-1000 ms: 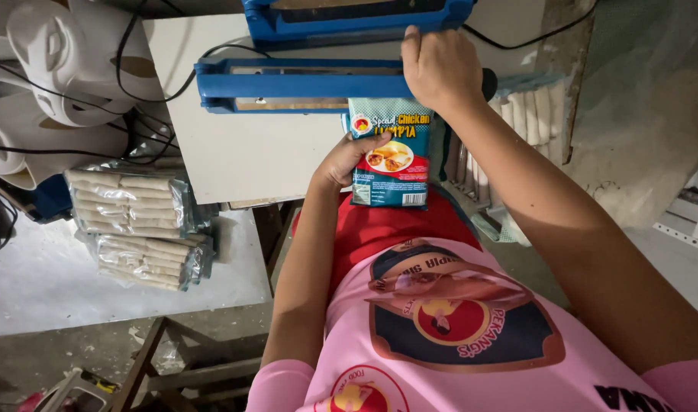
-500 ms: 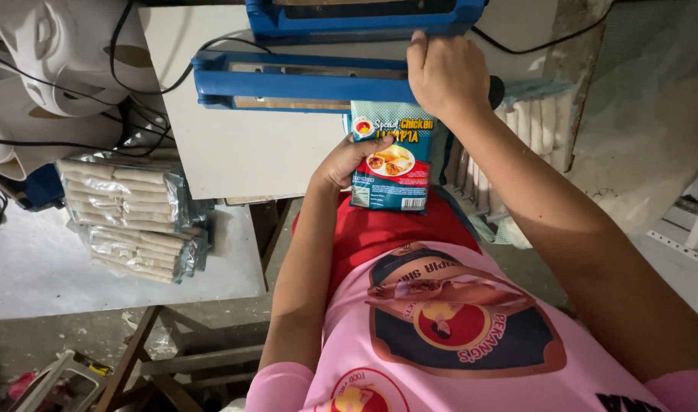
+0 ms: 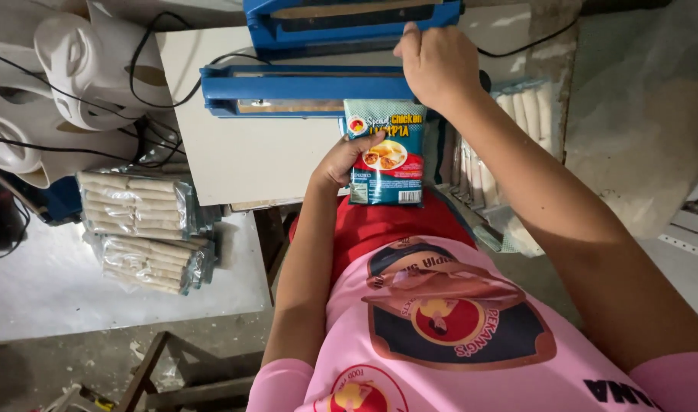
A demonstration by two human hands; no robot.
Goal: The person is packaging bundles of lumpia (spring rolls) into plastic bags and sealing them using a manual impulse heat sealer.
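Left hand (image 3: 340,162) pinches printed pouch (image 3: 385,152) at its side edge, top under blue sealer bar (image 3: 303,82) pressed by clamped right hand (image 3: 436,65); pouch likely light, floppy, slick, so grip edges.

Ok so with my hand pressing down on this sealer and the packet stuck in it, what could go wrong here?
The right hand presses the blue heat sealer's arm close to the bar, so fingers might get pinched or burned. The left hand holds the printed packet by one edge only, so it may tilt and seal crooked. Black cables trail beside the sealer and could snag.
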